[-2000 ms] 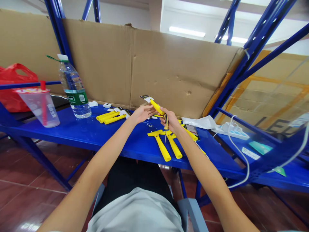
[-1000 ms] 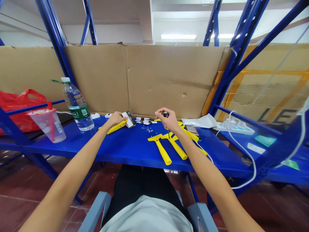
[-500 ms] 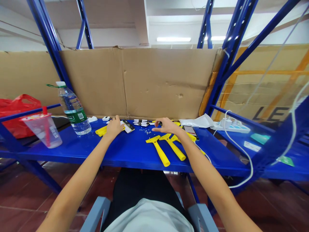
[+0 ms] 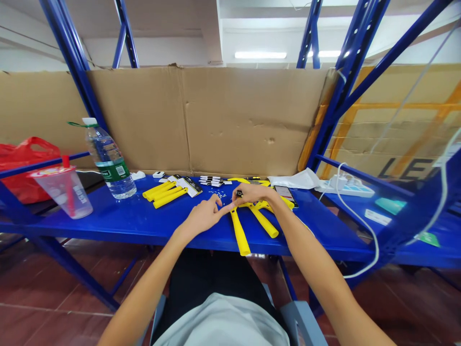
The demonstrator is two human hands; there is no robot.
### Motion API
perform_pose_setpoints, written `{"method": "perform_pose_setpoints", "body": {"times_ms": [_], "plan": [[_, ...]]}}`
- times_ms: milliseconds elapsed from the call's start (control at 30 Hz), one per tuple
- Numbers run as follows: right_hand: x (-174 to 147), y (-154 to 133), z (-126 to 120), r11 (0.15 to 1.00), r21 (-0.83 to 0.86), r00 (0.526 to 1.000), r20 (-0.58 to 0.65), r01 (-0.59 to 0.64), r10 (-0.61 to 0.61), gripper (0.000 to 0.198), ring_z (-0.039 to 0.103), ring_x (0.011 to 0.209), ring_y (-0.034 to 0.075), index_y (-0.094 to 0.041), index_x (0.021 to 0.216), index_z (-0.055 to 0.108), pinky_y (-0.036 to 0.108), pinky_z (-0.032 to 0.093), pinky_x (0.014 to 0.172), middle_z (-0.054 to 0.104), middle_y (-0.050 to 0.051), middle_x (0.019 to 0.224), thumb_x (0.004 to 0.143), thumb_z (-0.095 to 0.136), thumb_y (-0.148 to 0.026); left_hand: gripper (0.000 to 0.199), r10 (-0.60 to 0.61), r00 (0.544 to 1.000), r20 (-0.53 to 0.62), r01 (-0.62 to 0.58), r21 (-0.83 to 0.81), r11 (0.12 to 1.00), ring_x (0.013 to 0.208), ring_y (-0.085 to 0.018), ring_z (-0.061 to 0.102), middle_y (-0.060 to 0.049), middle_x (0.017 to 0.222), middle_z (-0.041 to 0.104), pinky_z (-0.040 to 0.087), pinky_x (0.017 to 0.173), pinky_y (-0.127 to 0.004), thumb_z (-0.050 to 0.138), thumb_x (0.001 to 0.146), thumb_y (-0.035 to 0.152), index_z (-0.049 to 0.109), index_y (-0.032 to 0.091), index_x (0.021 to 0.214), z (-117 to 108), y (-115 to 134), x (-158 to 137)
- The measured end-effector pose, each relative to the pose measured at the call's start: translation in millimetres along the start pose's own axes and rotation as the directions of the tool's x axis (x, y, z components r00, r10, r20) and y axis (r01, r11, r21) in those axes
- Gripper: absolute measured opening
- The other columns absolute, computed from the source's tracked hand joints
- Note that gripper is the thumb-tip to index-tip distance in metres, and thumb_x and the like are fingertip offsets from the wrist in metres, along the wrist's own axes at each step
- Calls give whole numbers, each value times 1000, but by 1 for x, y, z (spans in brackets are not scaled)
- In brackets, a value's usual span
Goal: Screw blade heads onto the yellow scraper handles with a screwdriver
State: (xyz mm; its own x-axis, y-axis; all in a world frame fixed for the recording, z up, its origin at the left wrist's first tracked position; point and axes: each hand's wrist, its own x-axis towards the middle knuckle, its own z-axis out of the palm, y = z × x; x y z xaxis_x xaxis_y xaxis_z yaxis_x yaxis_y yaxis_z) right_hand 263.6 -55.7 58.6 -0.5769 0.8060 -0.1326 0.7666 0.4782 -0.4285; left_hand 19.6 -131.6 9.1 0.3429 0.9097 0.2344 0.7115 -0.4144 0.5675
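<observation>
Several yellow T-shaped scrapers lie on the blue table before me. My left hand [image 4: 206,212] reaches in from the left, its index finger stretched out to the head of the nearest yellow scraper [image 4: 239,233]. Its thumb stands apart from that finger. Directly above this scraper's head, my right hand [image 4: 254,192] is closed on a small black tool [image 4: 239,193], whose lower end is hidden. Tiny white pieces [image 4: 221,194] are scattered just beyond my left hand. A second yellow scraper [image 4: 266,222] lies under my right wrist.
More yellow scrapers [image 4: 163,193] with black-and-white cards lie at left. Small black-and-white packs [image 4: 212,180] sit by the cardboard wall [image 4: 245,120]. A water bottle [image 4: 113,166] and plastic cup [image 4: 66,192] stand at left. A phone [image 4: 286,193] and white bag [image 4: 295,179] lie right.
My left hand has left the scrapers at left and come right to the nearest scraper. My right hand has lowered over its head. That scraper has turned slightly and shifted toward me.
</observation>
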Motion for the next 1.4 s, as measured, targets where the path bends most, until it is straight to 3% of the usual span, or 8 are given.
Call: {"method": "perform_pose_setpoints", "body": {"times_ms": [300,467,567,700,767,1033,1233,1400], "plan": [[-1,-1,2,930,341,954,-299,138,-32,47,42,38,10,-21,82,78,23,31,35,52,-6,48,79,88,-66,85,-96,963,-253,-42,-489,871,86,-30,76,-12,112,79,52,77,-37,95,77,50,57,27,150,52,24,-30],[-3,-11,-1,829,486,879,-477,277,-14,57,36,39,10,-22,78,72,24,34,38,51,-5,46,88,75,-78,74,-159,932,-325,-125,-702,701,74,-22,73,-7,103,78,55,67,-33,82,87,30,52,28,154,71,24,-32],[0,-4,-6,780,495,693,-712,383,112,61,35,41,10,-21,85,73,27,37,39,73,3,69,93,66,-82,58,-203,926,-318,-149,-803,577,71,-19,70,-8,108,76,53,54,-28,74,94,38,54,24,147,63,17,-35],[7,19,-12,936,264,370,-914,234,165,47,56,57,16,-21,84,72,30,48,57,78,7,82,100,63,-64,58,-175,944,-278,-213,-924,317,71,-19,69,-8,102,75,54,51,-28,74,96,46,57,21,146,47,13,-48],[10,30,-12,987,120,317,-945,110,80,31,68,75,21,-21,85,72,32,53,75,79,8,86,99,66,-48,64,-176,947,-267,-226,-949,220,64,-17,65,-6,93,73,53,49,-28,75,96,47,57,19,151,43,12,-58],[27,50,7,950,-143,639,-766,-279,72,17,75,108,28,-23,112,76,36,54,92,82,10,116,98,69,-27,56,-222,967,-124,-110,-991,75,43,-12,51,-2,68,65,38,41,-25,67,102,58,73,13,134,63,-10,-98],[46,75,-9,843,-216,743,-609,-492,278,29,73,124,33,-22,128,77,37,54,98,79,16,133,102,68,-28,60,-216,973,-82,-68,-995,70,43,-13,49,-2,63,63,36,43,-26,66,102,62,73,12,135,69,-14,-103],[74,99,-31,815,-200,768,-511,-543,387,24,78,107,31,-15,111,82,33,55,89,82,21,113,95,82,-32,60,-214,971,-107,-89,-991,95,43,-14,50,-2,63,64,36,45,-28,66,102,62,74,13,136,70,-14,-102]]}}
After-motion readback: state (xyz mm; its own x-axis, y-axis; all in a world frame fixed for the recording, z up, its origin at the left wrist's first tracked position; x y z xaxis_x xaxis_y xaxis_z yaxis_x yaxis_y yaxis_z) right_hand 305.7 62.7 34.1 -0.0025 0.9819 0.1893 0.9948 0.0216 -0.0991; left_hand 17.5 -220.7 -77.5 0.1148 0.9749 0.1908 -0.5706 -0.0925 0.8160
